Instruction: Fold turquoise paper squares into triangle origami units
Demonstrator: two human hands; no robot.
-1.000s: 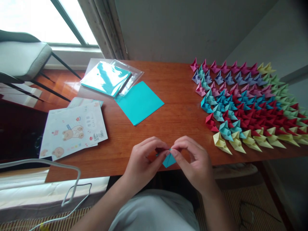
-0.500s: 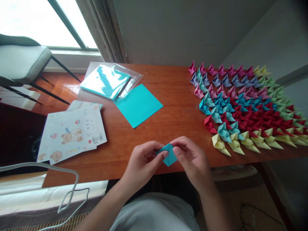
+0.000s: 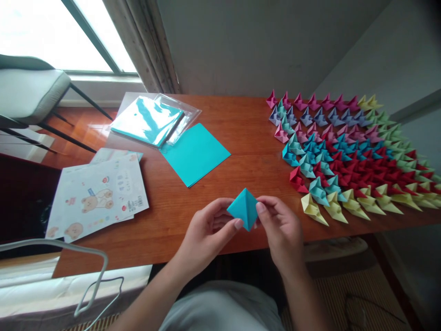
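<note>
Above the desk (image 3: 168, 225) near its front edge, I hold a blue paper diamond (image 3: 245, 210) between left hand (image 3: 204, 232) and right hand (image 3: 280, 226), each pinching one side between thumb and fingers. It should handle as light, crisp and easily creased, best taken gently by its side corners. Yellow origami (image 3: 312, 208) stands right of the hands; farther off lie turquoise sheets (image 3: 195, 156), then a glossy pack (image 3: 146, 122).

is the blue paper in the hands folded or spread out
Folded: the blue paper shows as a small diamond with a crease down its middle.
</note>
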